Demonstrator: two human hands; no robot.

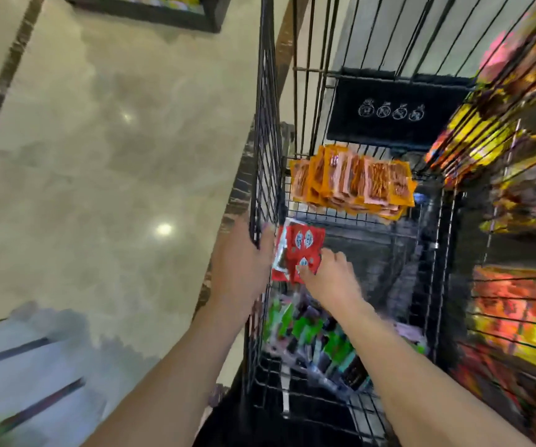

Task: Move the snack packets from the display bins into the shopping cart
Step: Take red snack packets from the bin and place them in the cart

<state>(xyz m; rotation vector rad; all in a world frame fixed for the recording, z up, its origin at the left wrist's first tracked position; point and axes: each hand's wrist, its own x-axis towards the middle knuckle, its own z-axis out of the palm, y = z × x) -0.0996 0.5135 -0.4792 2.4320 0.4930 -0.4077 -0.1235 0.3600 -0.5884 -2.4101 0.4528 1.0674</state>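
I look down into a black wire shopping cart [265,130]. My right hand [331,279] reaches inside it and pinches a bunch of red snack packets [302,250] near the left wall. My left hand [241,266] grips the corner of the cart's left wire wall, thumb on the inner side next to the red packets. A stack of orange packets [353,185] lies on a wire shelf farther forward in the cart. Green and purple packets [315,333] lie blurred on the cart's floor under my right forearm.
Wire display bins [518,301] holding blurred yellow, orange and red packets stand close along the cart's right side. A black flap with white icons [392,111] hangs at the cart's far end. Glossy beige floor [99,156] spreads to the left, with a dark shelf base [163,11] at the top.
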